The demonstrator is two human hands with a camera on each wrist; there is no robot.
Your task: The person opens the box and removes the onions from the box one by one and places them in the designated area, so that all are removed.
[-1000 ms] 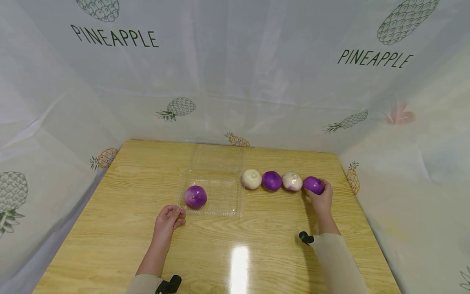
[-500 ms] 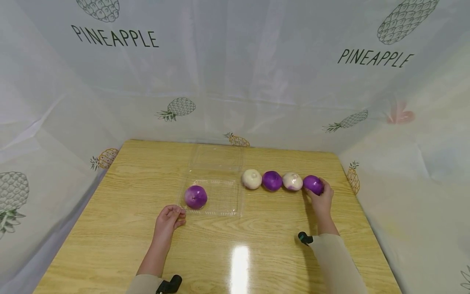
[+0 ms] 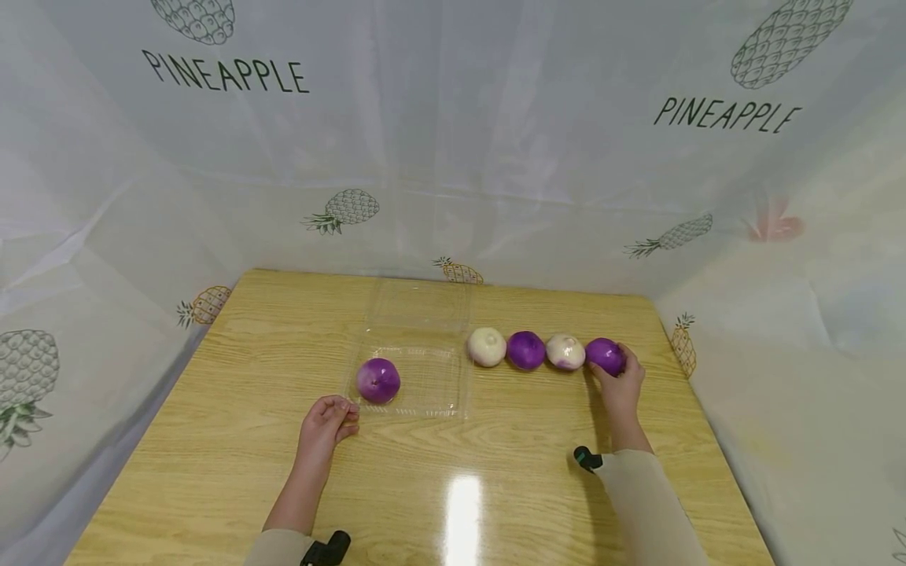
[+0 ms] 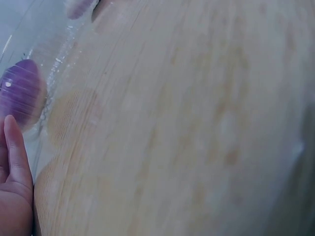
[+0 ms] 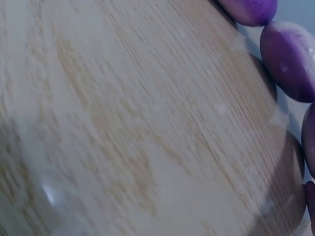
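A hinged clear plastic container [image 3: 432,409] lies with its lid up on the table, and a purple turnip [image 3: 378,382] sits in its left part. My left hand [image 3: 325,424] pinches the container's near left corner; a finger [image 4: 16,152] shows beside the plastic in the left wrist view. To the right runs a row of turnips: a white one [image 3: 486,347], a purple one [image 3: 526,350], a white one with a purple edge [image 3: 565,352], and a purple one [image 3: 604,357] at the far right. My right hand [image 3: 621,385] grips that last turnip from its right and near side.
The wooden table [image 3: 439,456] reaches back to a pale curtain [image 3: 453,141] printed with pineapples, which also hangs at both sides. The container's transparent lid [image 3: 420,305] lies folded toward the back. The turnip row stands close to the container's right side.
The head view has shifted very slightly. Both hands, the turnips and the container stay in place, my right hand still round the far right turnip.
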